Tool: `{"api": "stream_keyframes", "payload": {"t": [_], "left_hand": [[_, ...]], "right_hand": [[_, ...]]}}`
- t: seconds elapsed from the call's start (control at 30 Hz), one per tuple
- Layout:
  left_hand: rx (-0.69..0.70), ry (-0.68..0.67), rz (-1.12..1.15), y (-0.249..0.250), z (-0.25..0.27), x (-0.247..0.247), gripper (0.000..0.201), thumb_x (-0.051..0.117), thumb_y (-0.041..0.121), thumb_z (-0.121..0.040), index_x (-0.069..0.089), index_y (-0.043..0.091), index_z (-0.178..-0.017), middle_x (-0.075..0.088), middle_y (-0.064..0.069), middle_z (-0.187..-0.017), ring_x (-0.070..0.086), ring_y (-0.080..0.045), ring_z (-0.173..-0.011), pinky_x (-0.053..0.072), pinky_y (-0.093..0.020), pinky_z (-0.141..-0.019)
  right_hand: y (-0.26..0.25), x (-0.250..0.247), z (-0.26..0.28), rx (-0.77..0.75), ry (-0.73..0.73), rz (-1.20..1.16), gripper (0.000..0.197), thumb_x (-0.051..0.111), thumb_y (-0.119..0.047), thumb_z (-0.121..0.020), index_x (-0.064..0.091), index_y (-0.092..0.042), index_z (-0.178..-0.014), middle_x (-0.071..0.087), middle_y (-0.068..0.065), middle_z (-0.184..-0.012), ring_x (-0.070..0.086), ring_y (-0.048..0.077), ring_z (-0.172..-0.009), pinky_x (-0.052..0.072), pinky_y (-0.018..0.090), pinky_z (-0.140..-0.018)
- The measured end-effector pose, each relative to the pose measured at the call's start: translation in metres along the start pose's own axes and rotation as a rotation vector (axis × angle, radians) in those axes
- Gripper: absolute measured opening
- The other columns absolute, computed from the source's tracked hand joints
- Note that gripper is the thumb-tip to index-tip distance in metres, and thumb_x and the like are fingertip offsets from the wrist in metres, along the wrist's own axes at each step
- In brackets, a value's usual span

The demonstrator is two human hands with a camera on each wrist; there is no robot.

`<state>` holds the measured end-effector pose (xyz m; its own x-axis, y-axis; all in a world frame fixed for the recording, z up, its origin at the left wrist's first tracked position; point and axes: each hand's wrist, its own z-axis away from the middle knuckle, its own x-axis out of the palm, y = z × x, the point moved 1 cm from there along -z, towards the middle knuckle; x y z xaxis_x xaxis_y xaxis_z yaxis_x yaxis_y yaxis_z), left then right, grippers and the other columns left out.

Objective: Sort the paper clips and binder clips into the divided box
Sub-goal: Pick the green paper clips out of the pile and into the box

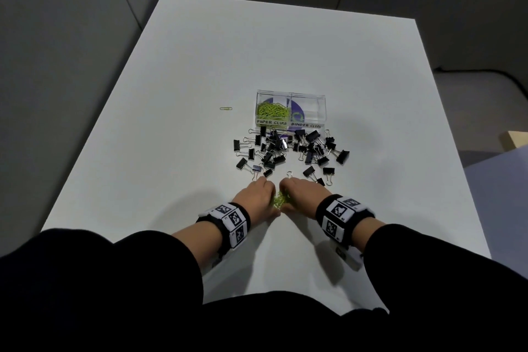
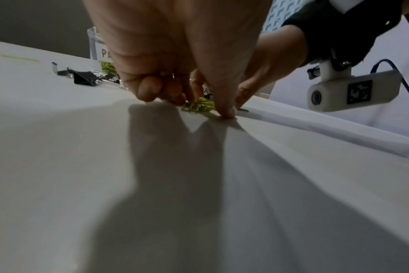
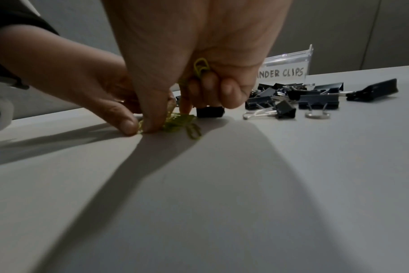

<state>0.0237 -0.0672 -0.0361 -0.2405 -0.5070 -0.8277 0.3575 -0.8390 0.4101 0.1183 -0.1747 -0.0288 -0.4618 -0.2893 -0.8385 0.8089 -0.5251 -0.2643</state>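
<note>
Both hands meet over a small heap of green paper clips (image 1: 280,199) near the table's front. My left hand (image 1: 261,194) curls its fingers round the heap, its thumb tip (image 2: 227,113) pressed on the table. My right hand (image 1: 295,191) grips several green clips (image 3: 200,68) in its curled fingers and pinches the heap (image 3: 179,122). Farther back stands the clear divided box (image 1: 322,111): its PAPER CLIPS half holds green clips (image 1: 271,111), and its BINDER CLIPS half (image 1: 310,107) holds none. Black binder clips (image 1: 291,148) lie scattered in front of the box.
One lone green paper clip (image 1: 226,108) lies left of the box. The white table's (image 1: 171,123) left and far parts are bare. Binder clips (image 3: 304,97) lie just beyond my right fingers. The right wrist camera (image 2: 339,93) hangs close to the left hand.
</note>
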Motion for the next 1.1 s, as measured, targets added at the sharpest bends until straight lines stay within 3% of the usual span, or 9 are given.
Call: {"api": "stream_keyframes", "payload": {"t": [0.17,0.3,0.4,0.7,0.87,1.03,1.1], "left_hand": [[0.006,-0.037,0.015,-0.003,-0.008,-0.001,0.028,0.054,0.020,-0.091,0.053,0.004,-0.114,0.047,-0.014,-0.119,0.047,-0.027,-0.113,0.039,-0.035,-0.092],[0.016,-0.072,-0.058,-0.003,-0.013,-0.002,0.024,0.045,0.014,-0.094,0.053,0.002,-0.113,0.049,-0.016,-0.118,0.050,-0.031,-0.111,0.041,-0.037,-0.090],[0.006,-0.101,-0.060,-0.002,-0.016,-0.006,0.025,0.043,0.014,-0.095,0.053,0.002,-0.114,0.051,-0.017,-0.119,0.049,-0.031,-0.113,0.040,-0.037,-0.092],[0.044,-0.123,-0.030,-0.007,-0.013,-0.020,0.024,0.048,0.016,-0.093,0.058,0.008,-0.113,0.056,-0.011,-0.119,0.053,-0.026,-0.111,0.040,-0.032,-0.092],[0.065,-0.148,-0.022,-0.016,-0.008,-0.032,0.021,0.049,0.015,-0.093,0.061,0.006,-0.108,0.060,-0.011,-0.113,0.056,-0.026,-0.104,0.042,-0.029,-0.084],[0.135,-0.115,0.002,-0.018,-0.013,-0.057,0.022,0.051,0.011,-0.090,0.064,0.006,-0.107,0.064,-0.010,-0.110,0.059,-0.024,-0.101,0.042,-0.025,-0.081],[0.166,-0.048,0.026,-0.017,-0.021,-0.076,0.021,0.051,0.012,-0.091,0.064,0.008,-0.107,0.064,-0.008,-0.110,0.057,-0.017,-0.093,0.040,-0.020,-0.079]], "right_hand": [[-0.001,0.001,0.001,-0.032,-0.013,0.056,0.034,0.048,-0.032,-0.093,0.046,-0.005,-0.114,0.055,0.015,-0.114,0.054,0.031,-0.102,0.042,0.040,-0.079],[-0.004,0.002,0.003,-0.089,-0.020,0.153,0.033,0.036,-0.028,-0.098,0.044,-0.002,-0.117,0.053,0.017,-0.117,0.054,0.033,-0.104,0.043,0.042,-0.078],[-0.005,0.001,0.005,-0.123,-0.013,0.231,0.033,0.030,-0.027,-0.100,0.044,-0.002,-0.118,0.053,0.018,-0.114,0.056,0.033,-0.101,0.041,0.039,-0.071],[0.006,-0.007,0.015,-0.098,-0.100,0.113,0.022,0.038,-0.020,-0.098,0.046,-0.002,-0.107,0.055,0.018,-0.109,0.057,0.032,-0.092,0.031,0.032,-0.066],[0.016,-0.018,0.032,-0.045,-0.095,0.046,0.012,0.038,-0.018,-0.098,0.046,-0.009,-0.096,0.058,0.017,-0.105,0.042,0.019,-0.076,0.030,0.029,-0.067],[0.025,-0.045,0.040,-0.007,0.016,-0.008,0.025,0.036,-0.029,-0.100,0.046,-0.007,-0.094,0.058,0.013,-0.097,0.046,0.022,-0.075,0.036,0.032,-0.068],[0.023,-0.069,0.038,0.016,0.093,-0.109,0.022,0.035,-0.029,-0.099,0.043,-0.012,-0.089,0.055,0.002,-0.085,0.050,0.015,-0.070,0.038,0.028,-0.065]]}}
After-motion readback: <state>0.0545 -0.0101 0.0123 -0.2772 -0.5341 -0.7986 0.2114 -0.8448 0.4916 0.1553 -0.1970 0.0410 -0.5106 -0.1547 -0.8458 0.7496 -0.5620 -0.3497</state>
